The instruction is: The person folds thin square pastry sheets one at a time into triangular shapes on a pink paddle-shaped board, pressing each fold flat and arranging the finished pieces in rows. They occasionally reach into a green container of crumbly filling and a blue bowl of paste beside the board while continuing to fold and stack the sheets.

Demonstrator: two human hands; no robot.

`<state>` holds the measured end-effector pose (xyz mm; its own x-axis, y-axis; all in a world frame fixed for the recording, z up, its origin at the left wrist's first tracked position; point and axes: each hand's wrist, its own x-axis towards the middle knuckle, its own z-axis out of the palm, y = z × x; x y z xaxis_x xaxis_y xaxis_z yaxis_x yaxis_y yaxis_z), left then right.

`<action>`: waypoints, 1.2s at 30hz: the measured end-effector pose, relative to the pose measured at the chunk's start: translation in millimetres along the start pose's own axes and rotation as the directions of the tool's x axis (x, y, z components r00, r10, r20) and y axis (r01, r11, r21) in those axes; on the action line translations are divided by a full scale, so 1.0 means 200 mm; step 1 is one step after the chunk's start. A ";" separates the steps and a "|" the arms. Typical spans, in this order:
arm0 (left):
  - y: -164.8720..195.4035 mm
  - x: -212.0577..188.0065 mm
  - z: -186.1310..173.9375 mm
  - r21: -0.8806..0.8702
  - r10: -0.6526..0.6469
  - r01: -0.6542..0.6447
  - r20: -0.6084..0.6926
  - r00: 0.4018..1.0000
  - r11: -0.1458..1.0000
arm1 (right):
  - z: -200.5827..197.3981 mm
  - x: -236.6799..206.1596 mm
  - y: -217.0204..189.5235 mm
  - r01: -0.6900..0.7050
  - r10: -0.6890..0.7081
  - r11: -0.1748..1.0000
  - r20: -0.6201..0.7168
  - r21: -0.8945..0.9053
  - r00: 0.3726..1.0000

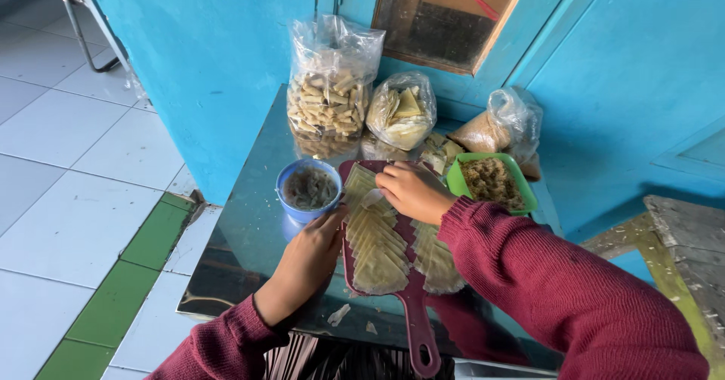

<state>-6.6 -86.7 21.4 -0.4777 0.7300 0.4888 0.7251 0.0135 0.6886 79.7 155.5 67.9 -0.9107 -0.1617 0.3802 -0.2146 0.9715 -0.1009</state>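
A small shiny metal-topped table (249, 229) stands against a bright turquoise painted wall (219, 63), over a floor of pale tiles edged with green ones (91, 168). A weathered wooden bench (683, 251) sits at the right, and a framed pane (445, 13) hangs above the table.

At the back of the table stand a tall clear plastic bag of rolled pastry sticks (329, 93), a smaller clear bag of folded triangles (402, 112) and a knotted bag of brown powder (498, 127). A green square plastic tub of crumbly brown filling (491, 182) lies just beside the right wrist, and a round blue plastic bowl of dark paste (308, 190) just beside the left fingers.

A dark red plastic cutting board with a handle (411, 304) carries overlapping rows of thin pale pastry wrappers (374, 244). The left hand (306, 263) rests at the board's left edge, fingers loosely curled and touching the wrappers. The right hand (411, 191) pinches the top wrapper near the board's far end, fingertips closed on it.
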 end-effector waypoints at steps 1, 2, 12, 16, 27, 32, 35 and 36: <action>-0.01 0.01 0.00 0.046 0.041 -0.039 -0.045 0.998 0.998 | 0.02 0.00 0.01 -0.011 0.010 0.999 0.003 0.034 1.000; -0.03 0.01 -0.01 0.074 0.015 -0.011 -0.054 0.998 0.997 | 0.03 -0.01 0.02 -0.041 0.040 0.999 0.023 0.026 0.999; -0.06 0.00 0.09 0.269 0.337 -0.350 0.095 0.937 0.897 | 0.09 -0.10 0.06 -0.089 0.080 0.992 0.106 0.087 0.991; -0.08 0.02 0.15 0.373 0.355 -0.393 0.170 0.919 0.840 | 0.19 -0.10 0.11 -0.126 0.118 0.982 0.064 0.142 0.991; -0.11 0.05 0.16 0.367 0.367 -0.416 0.198 0.909 0.832 | 0.19 -0.05 0.14 -0.170 0.148 0.965 -0.117 -0.202 0.982; -0.11 0.08 0.16 0.346 0.362 -0.411 0.200 0.910 0.843 | 0.21 -0.05 0.17 -0.349 0.335 0.909 0.099 0.230 0.937; -0.12 0.09 0.15 0.341 0.368 -0.417 0.201 0.908 0.842 | 0.21 -0.07 0.16 -0.235 0.233 0.970 0.033 0.060 0.972; -0.12 0.09 0.15 0.348 0.361 -0.416 0.214 0.908 0.840 | 0.19 -0.06 0.16 -0.226 0.225 0.974 0.033 0.018 0.974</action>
<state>-17.6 -52.5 -2.3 -0.0654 0.8137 0.5777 0.9806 -0.0548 0.1883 70.7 181.4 24.1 -0.9467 0.0556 0.3174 -0.0099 0.9795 -0.2011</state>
